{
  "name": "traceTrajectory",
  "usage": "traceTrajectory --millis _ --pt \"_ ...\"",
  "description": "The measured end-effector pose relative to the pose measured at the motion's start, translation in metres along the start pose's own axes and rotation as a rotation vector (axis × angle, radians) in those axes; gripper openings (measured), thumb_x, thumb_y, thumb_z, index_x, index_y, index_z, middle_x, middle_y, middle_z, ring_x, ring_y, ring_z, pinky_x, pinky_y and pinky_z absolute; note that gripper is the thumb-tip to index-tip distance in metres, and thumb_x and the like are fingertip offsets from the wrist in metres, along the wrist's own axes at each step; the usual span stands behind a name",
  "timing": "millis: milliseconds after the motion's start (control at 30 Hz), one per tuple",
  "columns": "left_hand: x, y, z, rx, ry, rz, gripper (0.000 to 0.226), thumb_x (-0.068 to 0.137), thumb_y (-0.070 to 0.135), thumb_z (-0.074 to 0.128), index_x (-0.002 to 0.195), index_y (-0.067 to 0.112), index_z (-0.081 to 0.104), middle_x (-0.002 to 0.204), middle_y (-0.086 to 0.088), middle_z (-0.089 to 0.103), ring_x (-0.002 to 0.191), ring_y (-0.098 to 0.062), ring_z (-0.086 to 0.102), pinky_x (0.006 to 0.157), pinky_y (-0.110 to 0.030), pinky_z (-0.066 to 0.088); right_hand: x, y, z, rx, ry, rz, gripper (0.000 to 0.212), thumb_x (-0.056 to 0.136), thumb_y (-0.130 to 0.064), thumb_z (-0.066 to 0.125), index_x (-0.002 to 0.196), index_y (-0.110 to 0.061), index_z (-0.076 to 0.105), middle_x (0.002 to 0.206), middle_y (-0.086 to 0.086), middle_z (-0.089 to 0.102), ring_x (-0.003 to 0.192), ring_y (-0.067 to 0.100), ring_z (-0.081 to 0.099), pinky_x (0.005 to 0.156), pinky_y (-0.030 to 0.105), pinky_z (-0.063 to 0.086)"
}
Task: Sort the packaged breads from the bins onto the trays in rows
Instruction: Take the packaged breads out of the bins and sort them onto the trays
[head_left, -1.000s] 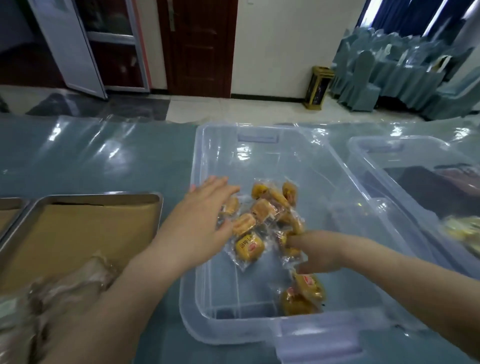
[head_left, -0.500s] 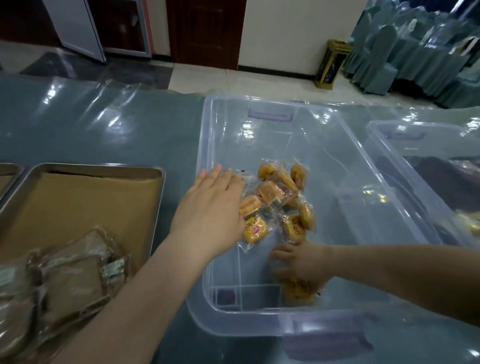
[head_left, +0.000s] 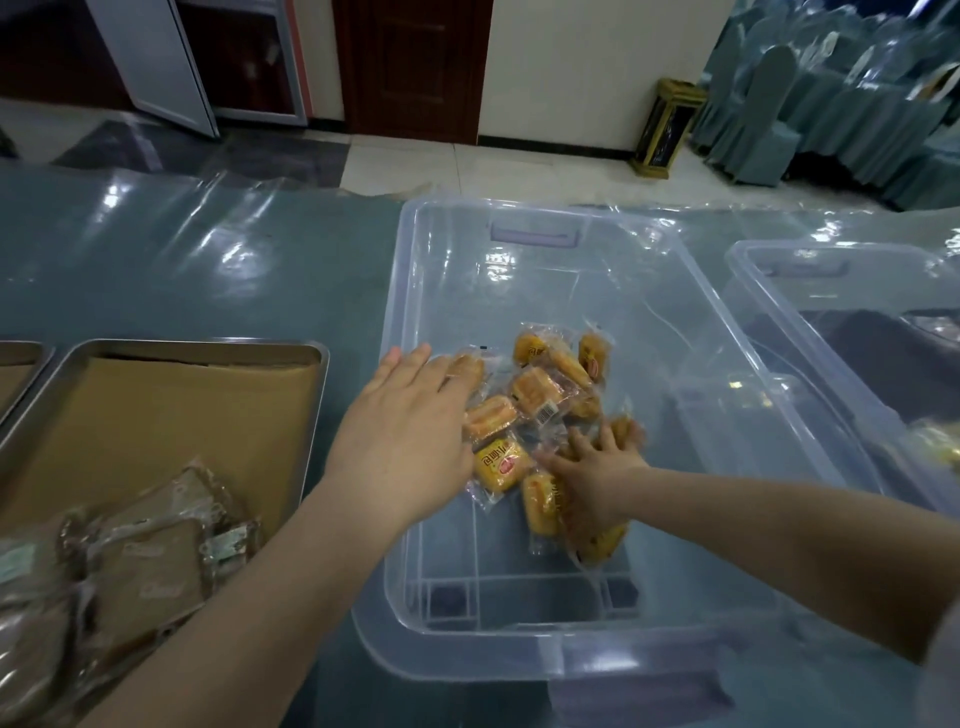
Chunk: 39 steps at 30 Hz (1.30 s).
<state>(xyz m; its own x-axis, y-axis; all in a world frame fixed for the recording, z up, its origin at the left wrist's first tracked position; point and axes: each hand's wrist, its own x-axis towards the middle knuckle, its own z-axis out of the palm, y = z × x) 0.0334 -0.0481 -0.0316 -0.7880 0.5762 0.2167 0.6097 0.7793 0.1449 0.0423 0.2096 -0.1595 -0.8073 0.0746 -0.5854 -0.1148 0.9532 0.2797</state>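
A clear plastic bin (head_left: 519, 218) on the table holds a small pile of yellow packaged breads (head_left: 535, 395). My left hand (head_left: 410, 441) reaches over the bin's left wall, flat with its fingers apart, the fingertips touching a packet at the pile's left side. My right hand (head_left: 597, 478) is inside the bin with its fingers spread over the pile's near side; two packets (head_left: 540, 504) lie partly under it. A metal tray (head_left: 171, 347) lined with brown paper sits left of the bin, with brown packaged breads (head_left: 150, 566) at its near end.
A second clear bin (head_left: 779, 254) stands at the right with dark packets inside. Another tray's corner (head_left: 21, 351) shows at the far left. The table wears a shiny plastic-covered blue cloth (head_left: 208, 270). Beyond it are tiled floor and covered chairs.
My right hand moved up from the bin's near end onto the pile and spread its fingers. My left hand stayed at the pile's left side. The camera tilted slightly.
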Motion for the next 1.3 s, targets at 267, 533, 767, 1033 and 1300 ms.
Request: traceTrajectory --millis 267,533,767,1033,1300 --pt "-0.001 0.000 0.001 0.051 -0.019 0.012 0.057 0.086 0.037 0.051 0.139 0.020 0.038 0.147 -0.002 0.037 0.140 -0.021 0.019 0.111 -0.030 -0.008 -0.001 0.005 0.005 -0.337 0.201 -0.436 0.096 0.064 -0.071 0.064 0.137 -0.042 0.009 0.137 0.007 0.039 0.129 0.040 0.033 0.100 0.073 0.003" --pt "-0.001 -0.004 0.004 0.070 -0.026 -0.003 0.051 0.084 0.037 0.050 0.132 0.020 0.047 0.139 -0.001 0.046 0.138 -0.021 0.023 0.113 -0.032 -0.004 0.007 0.013 0.005 -0.284 0.148 -0.202 0.105 0.051 -0.097 0.034 0.141 -0.046 0.013 0.153 0.011 0.024 0.139 0.048 0.010 0.090 0.079 -0.014" --pt "0.002 -0.004 0.004 0.129 -0.051 -0.015 0.045 0.083 0.037 0.053 0.124 0.019 0.056 0.125 -0.004 0.059 0.134 -0.023 0.029 0.112 -0.031 -0.004 0.012 0.013 -0.007 -0.295 0.113 -0.298 0.078 0.066 -0.080 0.046 0.129 -0.036 0.030 0.114 0.005 0.053 0.095 0.029 0.052 0.075 0.045 0.044" --pt "0.004 -0.004 0.002 0.150 -0.106 -0.018 0.043 0.083 0.038 0.053 0.122 0.024 0.057 0.124 -0.002 0.060 0.134 -0.021 0.030 0.114 -0.033 0.000 0.000 0.004 -0.039 -0.213 0.076 -0.398 0.023 0.087 -0.050 0.049 0.099 -0.030 0.048 0.084 -0.004 0.054 0.074 0.019 0.053 0.053 0.028 0.039" --pt "0.010 0.002 -0.010 0.221 -0.326 -0.041 0.042 0.091 0.038 0.047 0.132 0.031 0.046 0.139 0.005 0.048 0.139 -0.018 0.019 0.114 -0.037 -0.002 -0.021 0.020 -0.123 0.001 0.350 -0.309 0.013 0.084 -0.039 0.044 0.092 -0.032 0.051 0.078 -0.008 0.050 0.076 0.020 0.050 0.055 0.029 0.036"
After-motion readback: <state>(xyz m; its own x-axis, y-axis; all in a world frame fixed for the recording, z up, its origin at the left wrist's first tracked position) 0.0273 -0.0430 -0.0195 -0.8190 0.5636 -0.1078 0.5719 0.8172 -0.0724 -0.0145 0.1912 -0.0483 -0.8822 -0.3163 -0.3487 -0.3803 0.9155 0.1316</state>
